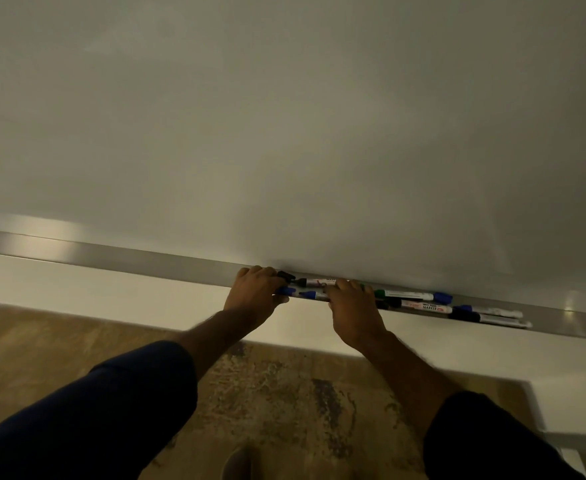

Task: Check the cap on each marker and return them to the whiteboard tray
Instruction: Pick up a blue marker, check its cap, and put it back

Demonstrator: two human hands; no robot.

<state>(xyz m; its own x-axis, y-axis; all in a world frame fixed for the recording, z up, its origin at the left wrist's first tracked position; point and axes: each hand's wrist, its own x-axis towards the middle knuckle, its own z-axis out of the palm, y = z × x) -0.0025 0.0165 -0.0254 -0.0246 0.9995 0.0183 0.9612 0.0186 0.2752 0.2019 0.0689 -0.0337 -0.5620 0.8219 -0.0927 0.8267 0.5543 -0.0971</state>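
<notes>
Markers lay in the whiteboard tray [180, 259], and I judged them light, stiff plastic barrels, smooth enough to roll or slip under a loose pinch — best taken around the mid-barrel with one hand while the other presses the cap end. Nearest me, both hands were on the tray: the left hand [255, 294] was curled over the cap ends of two markers, and the right hand [353, 311] covered their barrels, fingers closed down on them, though I could not tell whether either hand truly clamped one marker or merely rested across both. Between the hands I counted two: a blue-capped marker [307, 294] in front and a black-capped marker [298, 281] just behind it. Further right along the tray I counted four more — a green marker [405, 294] with a blue end, a black marker with a red label [423, 305], then a blue-capped one [488, 310] and a black-capped one [492, 319] lying side by side. That made six markers that I could see, two hands, one tray. Beyond stood the whiteboard [284, 116], blank. Caps appeared seated, but the dim light left that uncertain.
</notes>
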